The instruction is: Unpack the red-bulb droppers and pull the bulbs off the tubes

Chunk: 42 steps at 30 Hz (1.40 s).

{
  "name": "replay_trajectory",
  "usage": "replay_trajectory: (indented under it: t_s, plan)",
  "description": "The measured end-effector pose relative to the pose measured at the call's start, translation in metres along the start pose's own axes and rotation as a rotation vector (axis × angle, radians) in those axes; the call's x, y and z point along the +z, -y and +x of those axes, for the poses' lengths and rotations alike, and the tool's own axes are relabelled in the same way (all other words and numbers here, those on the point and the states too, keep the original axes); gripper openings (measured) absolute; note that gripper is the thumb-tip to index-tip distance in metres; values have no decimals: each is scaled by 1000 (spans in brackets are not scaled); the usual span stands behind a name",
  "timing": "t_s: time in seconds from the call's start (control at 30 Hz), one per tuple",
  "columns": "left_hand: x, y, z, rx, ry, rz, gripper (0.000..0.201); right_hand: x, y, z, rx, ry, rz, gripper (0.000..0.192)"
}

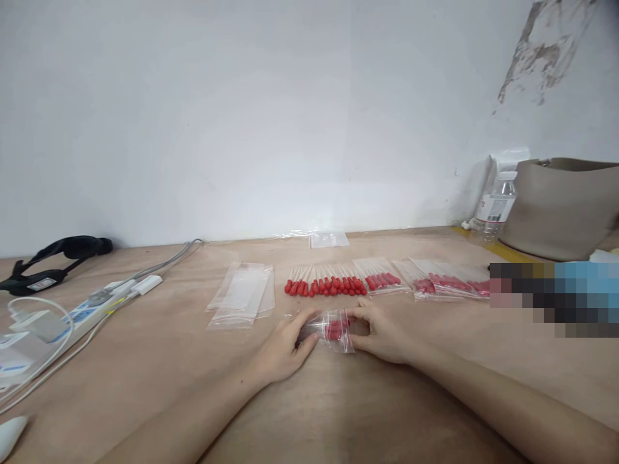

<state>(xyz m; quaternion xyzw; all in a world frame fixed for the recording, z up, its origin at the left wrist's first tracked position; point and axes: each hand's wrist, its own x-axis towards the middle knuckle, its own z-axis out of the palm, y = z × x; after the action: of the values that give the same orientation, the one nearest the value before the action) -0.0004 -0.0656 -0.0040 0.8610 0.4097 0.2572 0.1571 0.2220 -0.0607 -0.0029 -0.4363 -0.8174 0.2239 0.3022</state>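
Two hands on one small clear bag [333,330] at mid-table: left hand [285,348] has fingers pressed on the bag's left end, right hand [382,335] pinches the right end, both closed on it. The bag lies flat on the wooden table [338,412], red-tipped pieces visible inside, count unclear. Just beyond it, a row of loose droppers [325,283] with red bulbs and clear stems, bulbs pointing near, stems far. Right of that row, filled bags [435,280] of the same droppers, overlapping each other, running toward the right side. Left of the row, a stack of empty clear bags [243,295], slightly fanned. One more empty bag [329,240] sits far, close to the wall. Far left: power strip [91,308] with white plugs and cables, black strap [53,258] behind it near the wall. Far right: water bottle [496,206] beside a grey bag [563,206], both against the wall.
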Motion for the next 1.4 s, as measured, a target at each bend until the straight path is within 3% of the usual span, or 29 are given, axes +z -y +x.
replay_trajectory:
  t_s: [0.23,0.5,0.8,0.9,1.03,1.2,1.3,1.4]
  plan:
    - [-1,1,0,30,6,2,40,1,3,1,5,-9,6,19]
    - [-1,1,1,-5,48,-11,40,6,1,2,145,17,411,18]
    - [-4,-1,0,6,72,18,41,-13,-15,-1,492,54,801,25]
    - [-6,0,0,52,106,39,45,-13,-18,-1,480,59,886,30]
    - [-13,1,-2,130,265,130,55,-21,-21,1,491,-21,860,35]
    - [-18,3,-3,146,378,231,53,-68,-16,4,424,-178,617,33]
    - [-16,4,-3,157,390,265,50,-97,-7,13,320,-280,502,32]
    - [-16,3,-2,167,390,285,50,-101,0,35,117,-461,367,26]
